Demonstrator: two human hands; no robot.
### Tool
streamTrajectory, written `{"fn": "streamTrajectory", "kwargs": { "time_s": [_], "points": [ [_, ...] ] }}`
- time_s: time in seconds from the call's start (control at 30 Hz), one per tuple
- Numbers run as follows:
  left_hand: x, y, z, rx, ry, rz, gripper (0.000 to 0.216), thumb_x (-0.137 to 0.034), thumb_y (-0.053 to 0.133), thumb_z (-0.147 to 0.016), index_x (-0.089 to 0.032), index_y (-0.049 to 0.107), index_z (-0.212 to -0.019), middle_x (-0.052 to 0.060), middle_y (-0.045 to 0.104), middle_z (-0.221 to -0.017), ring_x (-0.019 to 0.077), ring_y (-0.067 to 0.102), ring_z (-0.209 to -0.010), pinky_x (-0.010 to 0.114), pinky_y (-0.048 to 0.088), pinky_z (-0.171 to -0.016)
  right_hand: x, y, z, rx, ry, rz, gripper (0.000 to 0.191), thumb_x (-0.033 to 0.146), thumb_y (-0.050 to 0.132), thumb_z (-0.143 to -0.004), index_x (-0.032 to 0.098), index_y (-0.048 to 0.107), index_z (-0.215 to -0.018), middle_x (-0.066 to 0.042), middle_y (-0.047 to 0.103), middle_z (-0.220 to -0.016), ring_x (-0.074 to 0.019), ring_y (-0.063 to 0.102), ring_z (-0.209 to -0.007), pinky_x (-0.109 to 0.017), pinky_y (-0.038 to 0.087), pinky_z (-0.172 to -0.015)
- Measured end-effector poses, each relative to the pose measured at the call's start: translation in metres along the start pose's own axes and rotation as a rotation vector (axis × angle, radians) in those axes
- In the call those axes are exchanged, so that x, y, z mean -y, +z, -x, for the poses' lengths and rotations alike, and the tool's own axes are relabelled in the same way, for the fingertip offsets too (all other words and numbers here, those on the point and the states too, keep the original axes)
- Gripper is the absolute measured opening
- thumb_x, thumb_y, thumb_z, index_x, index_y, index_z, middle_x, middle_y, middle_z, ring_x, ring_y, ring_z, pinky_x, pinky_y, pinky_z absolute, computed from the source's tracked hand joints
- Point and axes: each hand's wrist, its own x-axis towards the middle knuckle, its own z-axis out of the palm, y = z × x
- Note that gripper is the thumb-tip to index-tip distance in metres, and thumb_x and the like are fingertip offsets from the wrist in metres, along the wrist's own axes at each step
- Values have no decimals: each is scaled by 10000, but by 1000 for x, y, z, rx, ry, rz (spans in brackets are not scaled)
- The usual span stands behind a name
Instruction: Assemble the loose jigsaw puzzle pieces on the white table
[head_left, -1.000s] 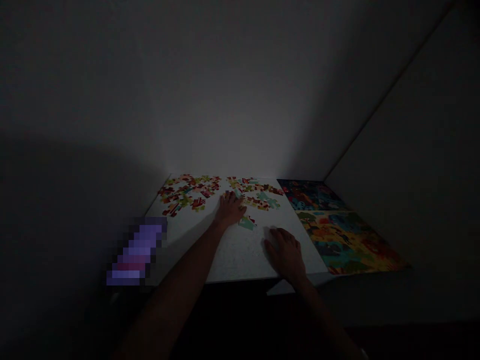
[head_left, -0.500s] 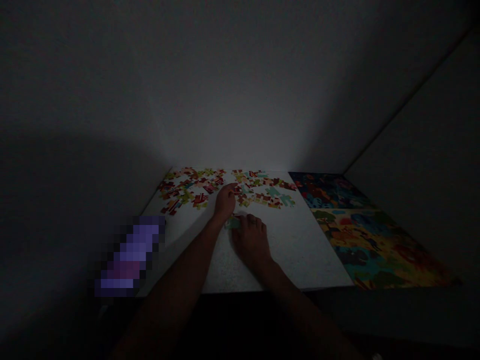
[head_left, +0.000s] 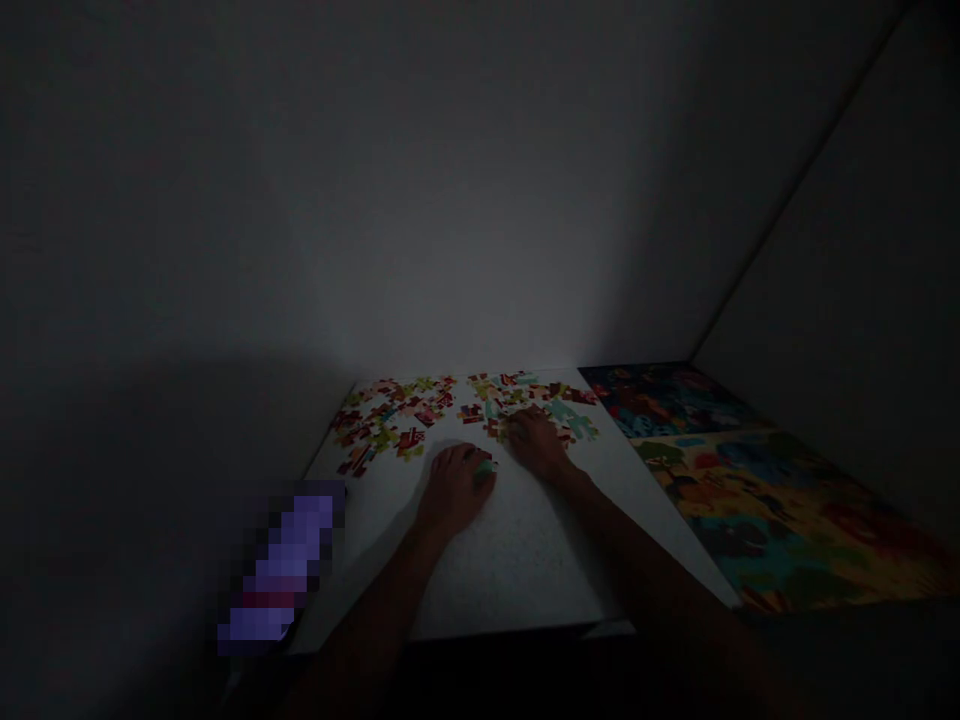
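Your left hand (head_left: 455, 487) rests palm down on the white table (head_left: 517, 560), fingers loosely curled over a small greenish puzzle piece (head_left: 486, 467) that shows just past the fingertips; the light is too dim to tell whether you are pinching it or only pressing on it. Your right hand (head_left: 538, 440) lies farther out, with its fingers reaching into the near edge of the loose puzzle pieces (head_left: 420, 415). You cannot tell from this view whether those fingers are spread or closed on a piece.

Status of the work, as judged from the layout:

- Done: little is visible. The only item set apart from the scatter is the greenish piece under your left fingertips. No joined section can be made out on the bare surface on the palm side of either hand.
- Left: nearly all of the pieces. They lie unsorted in a band beyond your fingertips, running from well to the left of your left fingers to just past your right fingers, along the far side of the table by the wall.

The colourful picture sheet (head_left: 750, 480) lies flat to the right of your right fingers, well apart from them. A blurred purple object (head_left: 281, 570) sits well to the left of your left fingers, at the table's edge.
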Motion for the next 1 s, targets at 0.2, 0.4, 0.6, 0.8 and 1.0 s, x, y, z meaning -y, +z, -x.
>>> {"fn": "streamTrajectory", "kwargs": {
  "time_s": [0.2,0.4,0.6,0.8,1.0],
  "points": [
    [11,1,-4,46,79,121,340,-84,527,-845,-250,664,-1108,34,661,-1163,219,557,-1126,457,379,-1062,10,8,-24,66,42,22,444,412,440,-955,203,547,-1332,-115,552,-1390,-304,456,-1284,-448,325,-1066],
    [26,5,-9,-19,82,271,486,35,421,-765,-250,698,-1045,31,653,-1222,194,556,-1183,419,401,-1083,13,4,-28,142,53,81,480,453,490,-931,190,548,-1329,-145,548,-1388,-326,458,-1285,-481,321,-1059],
    [8,4,-6,-14,-121,-17,355,-394,612,-881,-228,636,-1195,95,616,-1157,297,538,-1110,491,416,-1000,-2,-6,-16,136,6,3,368,248,553,-875,177,612,-1231,-145,590,-1292,-273,539,-1178,-374,394,-986],
    [10,-1,-5,157,29,48,411,-291,639,-857,-290,590,-1264,39,605,-1254,245,508,-1191,429,375,-1047,-1,-7,-19,133,37,29,338,170,521,-861,174,644,-1176,-151,618,-1223,-269,566,-1112,-377,408,-956],
    [16,-3,-11,92,47,213,549,-46,566,-711,-234,630,-1222,54,603,-1316,228,526,-1233,423,382,-1110,0,-11,-18,124,45,45,292,248,507,-907,171,654,-1147,-158,634,-1189,-272,578,-1072,-361,432,-885]
  ]
}}
